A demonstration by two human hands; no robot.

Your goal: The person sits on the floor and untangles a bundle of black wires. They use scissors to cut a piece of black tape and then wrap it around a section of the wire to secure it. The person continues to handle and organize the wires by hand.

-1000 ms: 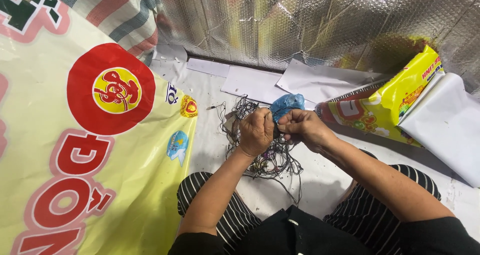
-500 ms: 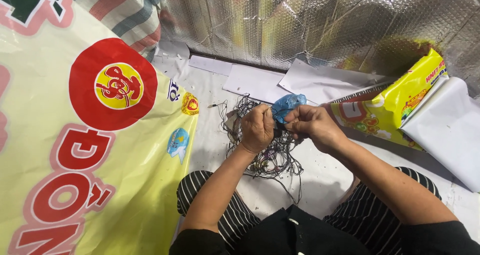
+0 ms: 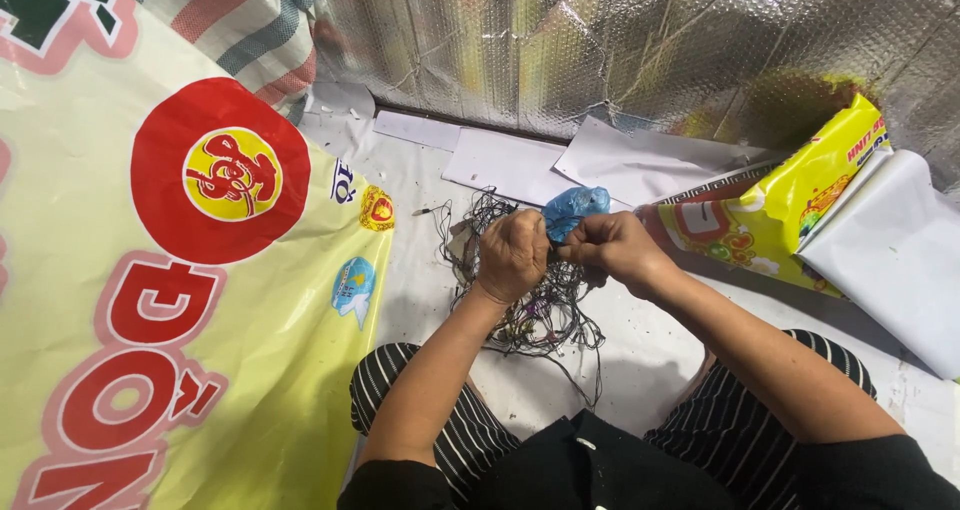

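Note:
A tangled bundle of thin dark wires [image 3: 540,315] lies on the white floor between my knees. My left hand [image 3: 512,255] and my right hand [image 3: 610,248] meet just above it, fingertips together. Both pinch strands of the bundle. A crumpled blue plastic piece [image 3: 573,208] shows just above my fingers; whether either hand holds it I cannot tell.
A big yellow sack [image 3: 150,300] with a red circle fills the left side. A yellow printed bag [image 3: 790,205] and a white bag [image 3: 895,255] lie at the right. White paper sheets [image 3: 520,160] rest along a silver foil wall [image 3: 600,40].
Both hands stay together over the wires, with only small finger movement. The view has shifted slightly.

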